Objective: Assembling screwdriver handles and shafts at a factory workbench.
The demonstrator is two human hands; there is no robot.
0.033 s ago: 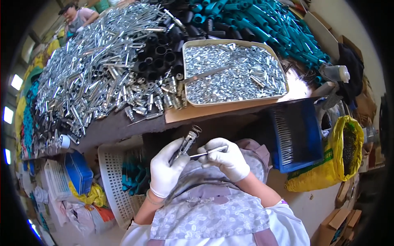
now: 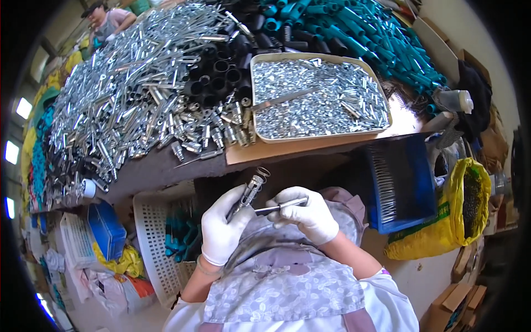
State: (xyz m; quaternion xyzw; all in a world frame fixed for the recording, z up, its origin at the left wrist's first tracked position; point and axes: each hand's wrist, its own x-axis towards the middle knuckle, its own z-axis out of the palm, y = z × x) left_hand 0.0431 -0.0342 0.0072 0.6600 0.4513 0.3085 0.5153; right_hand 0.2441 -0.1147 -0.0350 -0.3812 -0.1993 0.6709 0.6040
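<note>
In a white glove, my left hand is closed round a shiny metal cylindrical fitting, which tilts up and to the right. A thin coil spring sticks out at its upper end. My right hand, gloved in white too, pinches a slim metal rod between thumb and fingers. The rod lies almost level, and its left end reaches the fingers of my left hand. Whether it touches the fitting I cannot make out. Both hands are held over my lap, in front of the table edge.
A cream tray of small metal pieces has a flat metal strip lying across it. Metal parts, black sleeves and teal tubes are heaped around. Below are a white basket, blue bin and yellow sack.
</note>
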